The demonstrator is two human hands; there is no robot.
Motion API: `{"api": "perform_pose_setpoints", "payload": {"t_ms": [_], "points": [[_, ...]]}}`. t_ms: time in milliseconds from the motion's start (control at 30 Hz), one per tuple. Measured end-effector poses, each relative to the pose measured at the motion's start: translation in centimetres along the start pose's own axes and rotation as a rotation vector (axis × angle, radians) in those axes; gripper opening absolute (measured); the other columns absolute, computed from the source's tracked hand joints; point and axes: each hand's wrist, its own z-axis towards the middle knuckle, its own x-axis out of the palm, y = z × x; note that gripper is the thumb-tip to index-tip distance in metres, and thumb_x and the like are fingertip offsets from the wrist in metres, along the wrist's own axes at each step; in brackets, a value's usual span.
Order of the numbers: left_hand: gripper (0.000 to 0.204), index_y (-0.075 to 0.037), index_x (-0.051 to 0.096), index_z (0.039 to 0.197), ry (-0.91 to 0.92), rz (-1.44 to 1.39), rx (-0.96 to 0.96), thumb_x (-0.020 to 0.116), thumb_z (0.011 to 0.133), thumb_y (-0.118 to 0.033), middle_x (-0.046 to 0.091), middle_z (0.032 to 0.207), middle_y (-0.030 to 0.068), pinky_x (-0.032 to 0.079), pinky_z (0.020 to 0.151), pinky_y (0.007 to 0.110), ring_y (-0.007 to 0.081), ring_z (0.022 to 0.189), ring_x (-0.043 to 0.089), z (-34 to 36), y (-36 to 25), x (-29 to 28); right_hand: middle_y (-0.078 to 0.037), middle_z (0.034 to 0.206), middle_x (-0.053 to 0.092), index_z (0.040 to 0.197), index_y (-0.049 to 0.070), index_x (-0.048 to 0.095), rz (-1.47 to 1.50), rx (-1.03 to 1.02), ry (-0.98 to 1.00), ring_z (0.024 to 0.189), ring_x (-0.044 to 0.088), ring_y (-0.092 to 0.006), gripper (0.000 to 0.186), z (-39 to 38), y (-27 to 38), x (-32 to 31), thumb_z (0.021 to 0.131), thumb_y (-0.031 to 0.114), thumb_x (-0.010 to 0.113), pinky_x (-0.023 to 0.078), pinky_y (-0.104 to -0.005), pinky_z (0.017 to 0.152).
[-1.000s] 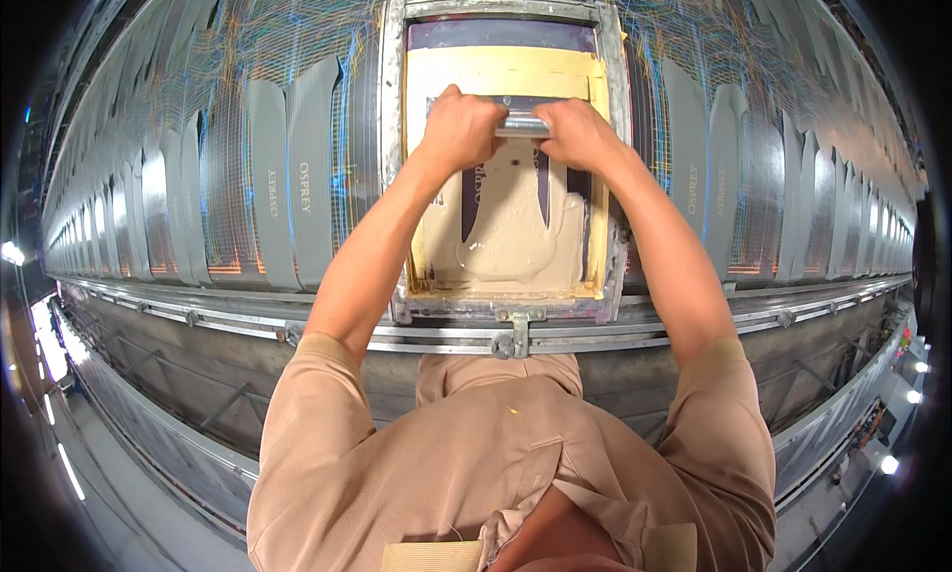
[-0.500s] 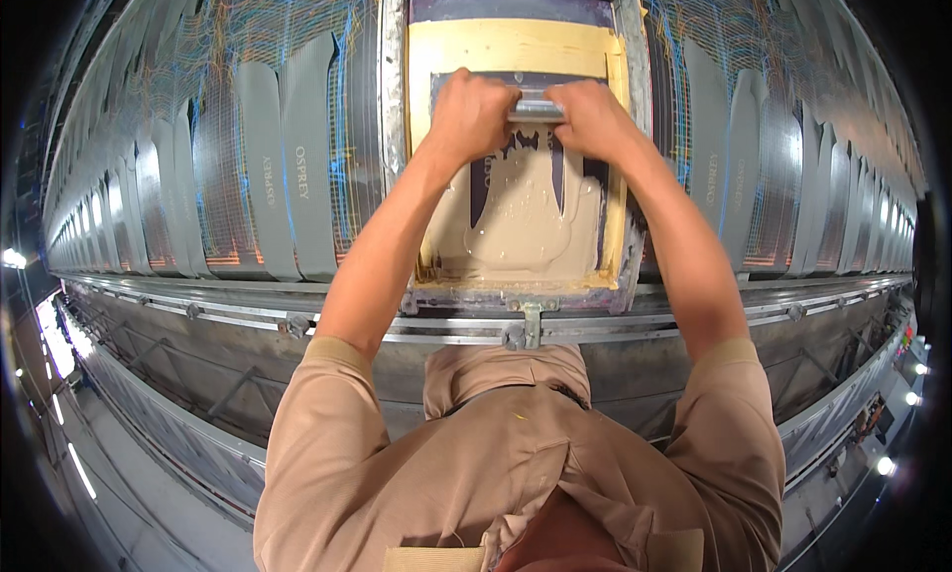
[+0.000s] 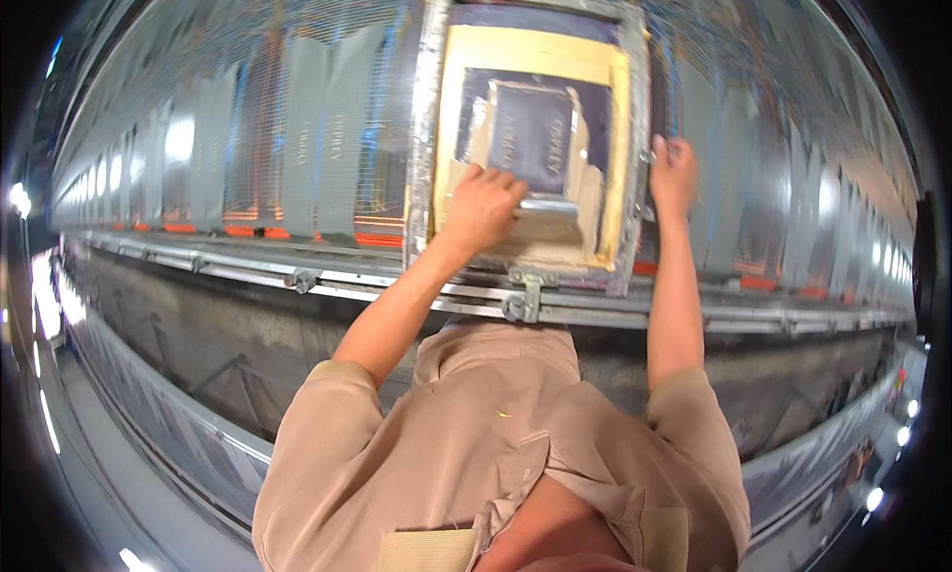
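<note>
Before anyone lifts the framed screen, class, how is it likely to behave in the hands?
The framed screen would probably stay stiff, since a straight, metal-looking border surrounds it. Its inside may be slippery where wet-looking beige paste lies. It might resist sliding: a bracket sits at its near edge.

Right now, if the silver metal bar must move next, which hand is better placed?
Probably the left hand: it holds the silver metal bar, while the right hand is outside the grey rectangular frame, at its right side.
</note>
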Motion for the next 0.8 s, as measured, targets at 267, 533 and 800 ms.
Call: {"api": "perform_pose_setpoints", "payload": {"t_ms": [267, 533, 800], "points": [[0.025, -0.013, 0.065, 0.086, -0.075, 0.013, -0.029, 0.077, 0.064, -0.011, 0.066, 0.090, 0.0032, 0.044, 0.085, 0.040, 0.0241, 0.090, 0.064, -1.2, 0.3, 0.7, -0.006, 0.075, 0.064, 0.088, 0.000, 0.069, 0.254, -0.002, 0.122, 0.072, 0.054, -0.0146, 0.038, 2.2, -2.1, 0.1, 0.099, 0.036, 0.069, 0.046, -0.0344, 0.070], [0.033, -0.017, 0.069, 0.093, -0.078, 0.057, -0.114, 0.080, 0.062, -0.011, 0.067, 0.093, -0.0004, 0.044, 0.086, 0.042, 0.0232, 0.094, 0.065, -8.2, 11.4, -7.6, -0.010, 0.074, 0.063, 0.087, -0.001, 0.067, 0.455, -0.205, 0.023, 0.069, 0.054, -0.0180, 0.034, -7.2, 10.7, 10.7, 0.098, 0.031, 0.069, 0.045, -0.0376, 0.067], [0.037, -0.015, 0.068, 0.093, -0.080, 0.088, -0.011, 0.079, 0.059, -0.005, 0.067, 0.092, -0.0024, 0.043, 0.083, 0.039, 0.0219, 0.088, 0.062, -22.4, 24.2, -15.0, -0.016, 0.077, 0.065, 0.091, 0.002, 0.069, 0.456, -0.075, 0.066, 0.069, 0.060, -0.0259, 0.032, -15.6, 24.4, 19.6, 0.095, 0.034, 0.069, 0.048, -0.0396, 0.071]]}}
